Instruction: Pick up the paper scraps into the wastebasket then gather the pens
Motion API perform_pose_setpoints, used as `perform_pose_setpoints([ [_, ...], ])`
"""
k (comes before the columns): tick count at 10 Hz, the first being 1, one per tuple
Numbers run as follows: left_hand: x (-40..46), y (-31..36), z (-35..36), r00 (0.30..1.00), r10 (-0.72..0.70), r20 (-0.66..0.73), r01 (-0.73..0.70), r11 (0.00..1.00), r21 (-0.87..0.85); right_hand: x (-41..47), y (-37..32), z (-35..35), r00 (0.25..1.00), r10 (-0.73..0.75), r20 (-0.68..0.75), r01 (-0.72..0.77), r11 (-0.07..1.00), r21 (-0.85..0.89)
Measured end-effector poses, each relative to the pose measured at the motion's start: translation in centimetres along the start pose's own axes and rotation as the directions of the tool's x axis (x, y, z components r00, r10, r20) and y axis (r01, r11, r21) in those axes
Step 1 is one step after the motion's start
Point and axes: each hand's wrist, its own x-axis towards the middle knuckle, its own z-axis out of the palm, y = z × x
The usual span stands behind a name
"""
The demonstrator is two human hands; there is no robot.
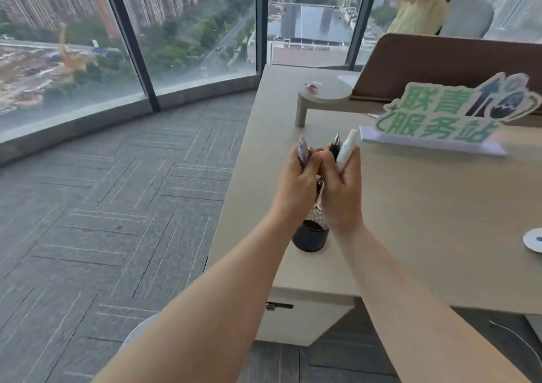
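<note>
Both hands are raised together above the beige desk [425, 221]. My left hand [297, 177] is closed around a pen with a clear, printed barrel [302, 148] whose tip sticks up. My right hand [340, 183] grips a black pen [335, 146] and a white pen [347, 148], both pointing upward. The two hands touch at the thumbs. Below my wrists a black mesh pen cup [311, 234] stands on the desk near its left edge, partly hidden by my arms. No paper scraps or wastebasket are in view.
A green-and-white sign [445, 116] stands on the desk behind my hands. A small raised shelf [322, 95] and a brown divider [454, 63] sit further back. A white round object [533, 239] lies at the right edge. Another person sits behind the divider. Grey carpet lies left.
</note>
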Motion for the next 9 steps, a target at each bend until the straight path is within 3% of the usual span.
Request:
perform_pose_setpoints([
  [2, 1.2, -5.3, 0.5, 0.997, -0.069, -0.025, 0.072, 0.986, 0.153, 0.7, 4.1, -2.2, 0.988, 0.154, -0.012, -0.154, 0.987, -0.034],
  [5, 1.3, -7.1, 0.5, 0.991, -0.129, -0.041, 0.135, 0.966, 0.219, 0.2, 5.0, -2.8, 0.962, 0.27, -0.034, -0.271, 0.962, -0.032],
  [8, 0.4, -5.3, -2.6, 0.991, -0.082, -0.102, 0.109, 0.95, 0.292, -0.2, 2.7, -3.3, 0.976, 0.191, -0.102, -0.194, 0.981, -0.021],
  [9, -2.5, -4.0, -4.9, 0.975, -0.092, -0.202, 0.147, 0.949, 0.28, -1.4, 0.6, -3.4, 0.972, 0.181, -0.148, -0.176, 0.983, 0.043],
])
